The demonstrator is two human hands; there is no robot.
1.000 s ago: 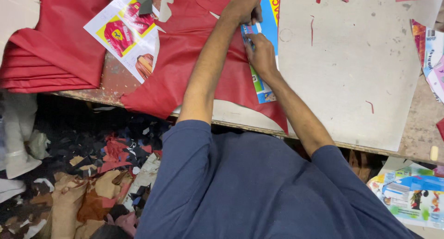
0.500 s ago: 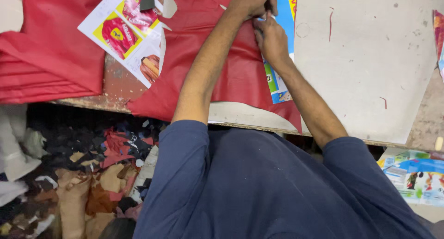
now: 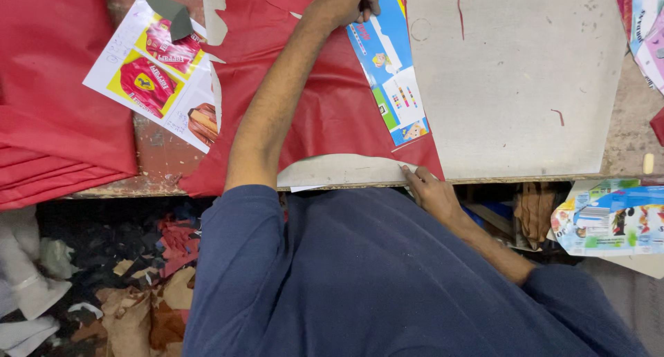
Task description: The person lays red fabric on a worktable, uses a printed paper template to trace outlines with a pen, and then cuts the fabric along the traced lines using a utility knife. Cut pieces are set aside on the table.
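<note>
Head view: left hand (image 3: 346, 1) at the table's far edge, fingers curled onto a blue printed card (image 3: 387, 73) lying on the red sheet (image 3: 325, 108) (grip partly hidden). Right hand (image 3: 429, 191) at the near edge, fingertips pinching the grey board (image 3: 519, 87) beside the sheet's corner.

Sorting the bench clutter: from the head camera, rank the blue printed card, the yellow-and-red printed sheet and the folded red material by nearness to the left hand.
1. Blue printed card, under the left hand.
2. Yellow-and-red printed sheet, further left.
3. Folded red material, far left.
</note>
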